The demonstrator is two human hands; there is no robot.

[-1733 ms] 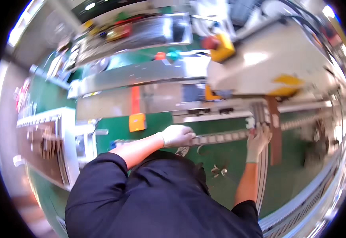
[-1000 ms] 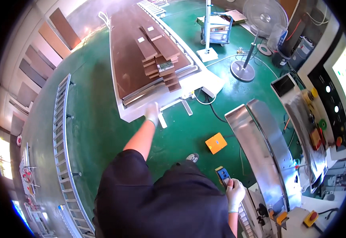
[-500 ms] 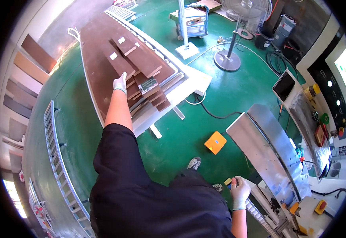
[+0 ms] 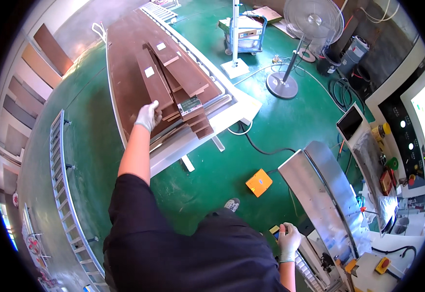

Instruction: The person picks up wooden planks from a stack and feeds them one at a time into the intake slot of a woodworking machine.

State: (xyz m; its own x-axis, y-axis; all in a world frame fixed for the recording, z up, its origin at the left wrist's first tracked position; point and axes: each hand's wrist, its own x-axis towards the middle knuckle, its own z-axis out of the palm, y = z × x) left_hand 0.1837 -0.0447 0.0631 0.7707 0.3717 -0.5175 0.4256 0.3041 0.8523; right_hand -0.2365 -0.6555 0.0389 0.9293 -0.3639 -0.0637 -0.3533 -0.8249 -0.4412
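Note:
My left hand [image 4: 148, 117], in a pale glove with bare fingertips, is closed on the near end of a long brown board [image 4: 150, 80] that bears a white label. That board lies on a stack of brown boards [image 4: 185, 78], on top of a large brown panel [image 4: 120, 53]. A dark green printed card [image 4: 190, 105] lies across the stack's near end. My right hand [image 4: 289, 239], gloved the same way, hangs low at the right with its fingers curled. Whether it holds anything is hidden. Beside its fingertips is a small yellow and dark item [image 4: 274, 230].
An orange box [image 4: 259, 183] sits on the green floor [image 4: 212, 180]. To the right are a metal-topped machine [image 4: 314, 190] and a control panel [image 4: 407, 121]. A roller track [image 4: 69, 194] stands left; a fan [image 4: 283, 85] and a blue cart [image 4: 251, 36] are farther off.
My left hand has come slightly nearer, its fingers now curled at the board's end. The labelled board has slid a little toward me against its neighbours. My right hand stays low.

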